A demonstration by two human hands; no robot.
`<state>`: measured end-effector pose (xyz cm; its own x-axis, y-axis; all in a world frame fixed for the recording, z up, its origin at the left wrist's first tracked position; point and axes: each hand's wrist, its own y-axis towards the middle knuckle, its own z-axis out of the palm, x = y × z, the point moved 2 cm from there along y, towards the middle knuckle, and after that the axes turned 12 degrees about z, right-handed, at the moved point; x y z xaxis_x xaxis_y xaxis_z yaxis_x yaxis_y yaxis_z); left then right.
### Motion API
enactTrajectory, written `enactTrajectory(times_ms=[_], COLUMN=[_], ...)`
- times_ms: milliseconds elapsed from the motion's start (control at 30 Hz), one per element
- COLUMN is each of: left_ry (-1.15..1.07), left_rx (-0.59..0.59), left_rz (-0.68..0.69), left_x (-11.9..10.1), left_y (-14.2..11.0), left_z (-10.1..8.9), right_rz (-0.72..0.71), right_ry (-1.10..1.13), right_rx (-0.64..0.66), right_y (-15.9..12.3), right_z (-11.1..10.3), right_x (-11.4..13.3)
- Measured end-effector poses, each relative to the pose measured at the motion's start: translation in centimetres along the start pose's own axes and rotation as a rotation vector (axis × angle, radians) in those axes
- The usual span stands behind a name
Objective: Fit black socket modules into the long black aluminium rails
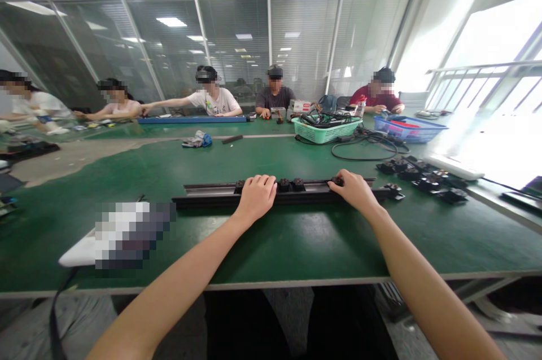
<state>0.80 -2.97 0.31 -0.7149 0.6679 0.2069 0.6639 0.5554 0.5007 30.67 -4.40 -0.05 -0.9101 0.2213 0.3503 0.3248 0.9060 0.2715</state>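
A long black channel-shaped rail [212, 200] lies crosswise on the table in front of me. Small black fan-like units sit inside the channel; one of these units [298, 184] shows between my hands. My left hand [256, 200] is over the left-middle part of the rail, its fingers curled across it and partly covering another unit. Toward the right end, my right hand [354, 191] pinches a small black round unit [337, 180] at the channel. Its underside is hidden. Several similar loose units [428, 180] rest to the right.
A pixelated white-and-dark object [122, 236] lies at front left. Farther back are a green basket [326, 133] of cables, a blue basket [409, 130], a grey-blue glove [198, 139] and a dark bar [232, 139]. Several people sit along the far side.
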Motion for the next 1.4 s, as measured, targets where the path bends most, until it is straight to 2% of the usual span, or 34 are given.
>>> enactTrajectory(times_ms=[733, 1400], left_ry=[-0.004, -0.027], left_rx=[0.004, -0.011], left_rz=[-0.002, 0.002], left_x=[0.04, 0.12], left_y=[0.04, -0.05], left_z=[-0.01, 0.01], right_rz=[0.025, 0.12], right_ry=[-0.018, -0.067], right_rx=[-0.04, -0.042], right_y=[0.3, 0.21], right_z=[0.03, -0.59], right_x=[-0.58, -0.98])
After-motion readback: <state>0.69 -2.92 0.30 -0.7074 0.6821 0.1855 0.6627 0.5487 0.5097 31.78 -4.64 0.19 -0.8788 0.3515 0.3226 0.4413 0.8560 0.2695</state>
